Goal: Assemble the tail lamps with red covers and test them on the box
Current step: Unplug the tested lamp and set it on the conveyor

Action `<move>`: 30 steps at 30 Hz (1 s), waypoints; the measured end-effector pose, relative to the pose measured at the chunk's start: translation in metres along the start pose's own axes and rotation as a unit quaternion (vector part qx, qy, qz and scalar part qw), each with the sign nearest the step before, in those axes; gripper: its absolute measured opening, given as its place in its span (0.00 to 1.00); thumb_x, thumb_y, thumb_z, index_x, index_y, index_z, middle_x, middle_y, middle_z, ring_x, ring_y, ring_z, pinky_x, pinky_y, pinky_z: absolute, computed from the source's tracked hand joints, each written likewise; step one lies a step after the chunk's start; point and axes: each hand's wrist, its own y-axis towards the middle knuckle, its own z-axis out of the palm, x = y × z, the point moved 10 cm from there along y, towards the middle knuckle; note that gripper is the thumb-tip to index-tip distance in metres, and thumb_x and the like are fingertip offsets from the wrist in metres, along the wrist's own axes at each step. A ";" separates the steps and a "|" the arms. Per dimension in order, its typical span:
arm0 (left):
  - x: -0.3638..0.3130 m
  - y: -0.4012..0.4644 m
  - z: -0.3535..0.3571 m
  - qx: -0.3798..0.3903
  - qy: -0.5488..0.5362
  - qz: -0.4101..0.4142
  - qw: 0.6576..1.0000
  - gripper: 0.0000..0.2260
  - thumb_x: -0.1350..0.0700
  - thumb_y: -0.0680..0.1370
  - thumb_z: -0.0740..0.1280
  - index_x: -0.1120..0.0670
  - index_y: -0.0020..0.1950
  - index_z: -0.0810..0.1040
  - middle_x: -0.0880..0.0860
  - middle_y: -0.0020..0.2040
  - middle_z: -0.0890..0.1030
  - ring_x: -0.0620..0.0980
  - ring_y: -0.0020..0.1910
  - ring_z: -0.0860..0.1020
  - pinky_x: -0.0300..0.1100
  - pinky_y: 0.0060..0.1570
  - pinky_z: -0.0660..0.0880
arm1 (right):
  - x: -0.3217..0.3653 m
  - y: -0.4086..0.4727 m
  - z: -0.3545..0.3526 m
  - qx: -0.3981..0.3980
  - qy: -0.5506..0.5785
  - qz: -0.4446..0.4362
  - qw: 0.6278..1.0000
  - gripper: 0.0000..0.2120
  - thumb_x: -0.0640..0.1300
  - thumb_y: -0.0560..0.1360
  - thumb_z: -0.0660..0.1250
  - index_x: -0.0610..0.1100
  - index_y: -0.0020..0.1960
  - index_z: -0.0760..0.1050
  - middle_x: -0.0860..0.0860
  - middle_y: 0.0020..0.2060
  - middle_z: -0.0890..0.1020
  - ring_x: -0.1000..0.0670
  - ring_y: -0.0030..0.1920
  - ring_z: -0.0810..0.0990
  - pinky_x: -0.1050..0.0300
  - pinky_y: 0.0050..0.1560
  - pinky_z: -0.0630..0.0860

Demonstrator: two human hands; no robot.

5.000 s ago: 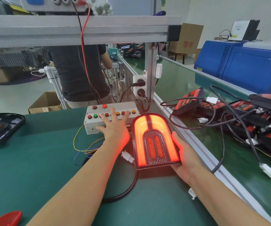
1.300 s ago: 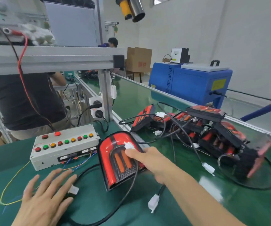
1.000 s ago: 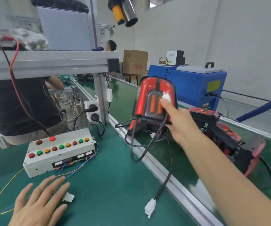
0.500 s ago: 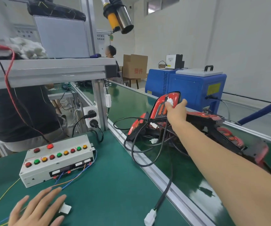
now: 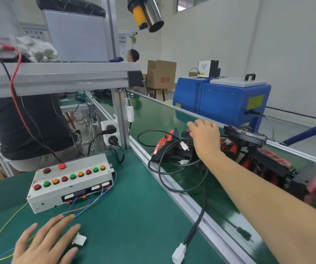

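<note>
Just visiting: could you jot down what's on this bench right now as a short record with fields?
Left hand: left hand flat on the green mat, fingers straight, beside a white plug.
Right hand: right hand open over the pile of tail lamps on the conveyor.
Test box: test box, no lamp on it.
Loose cable: black cable, white connector unplugged.

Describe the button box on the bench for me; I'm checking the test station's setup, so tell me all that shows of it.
The button box is an off-white oblong case, plastic by its look, lying flat and askew on the green bench mat. Its top bears one row of red, green and amber round buttons, two more red ones behind. A dark socket strip runs along its front face, from which thin blue, orange and yellow wires trail over the mat. No hand touches it.
</note>
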 end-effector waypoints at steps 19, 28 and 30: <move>0.009 -0.016 0.008 0.061 0.089 0.000 0.994 0.23 0.42 0.81 0.47 0.46 0.51 0.82 0.40 0.46 0.81 0.43 0.50 0.80 0.51 0.63 0.58 | 0.160 -0.100 -0.094 0.008 0.165 -0.187 0.968 0.22 0.41 0.73 0.69 0.46 0.67 0.73 0.48 0.63 0.76 0.45 0.65 0.74 0.30 0.69 0.56; 0.014 -0.016 0.003 0.104 0.057 -0.045 0.992 0.23 0.42 0.80 0.49 0.50 0.68 0.71 0.47 0.65 0.74 0.48 0.70 0.65 0.56 0.71 0.44 | 0.260 -0.227 -0.029 0.328 0.174 -0.297 0.880 0.21 0.53 0.82 0.52 0.56 0.75 0.59 0.57 0.74 0.59 0.52 0.74 0.59 0.42 0.73 0.54; 0.016 -0.013 -0.014 0.042 0.044 -0.045 0.997 0.23 0.43 0.79 0.49 0.51 0.66 0.74 0.48 0.64 0.75 0.49 0.69 0.67 0.56 0.72 0.48 | 0.261 -0.223 -0.035 0.296 0.196 -0.279 0.892 0.20 0.51 0.77 0.66 0.52 0.68 0.72 0.54 0.67 0.72 0.47 0.67 0.72 0.38 0.63 0.70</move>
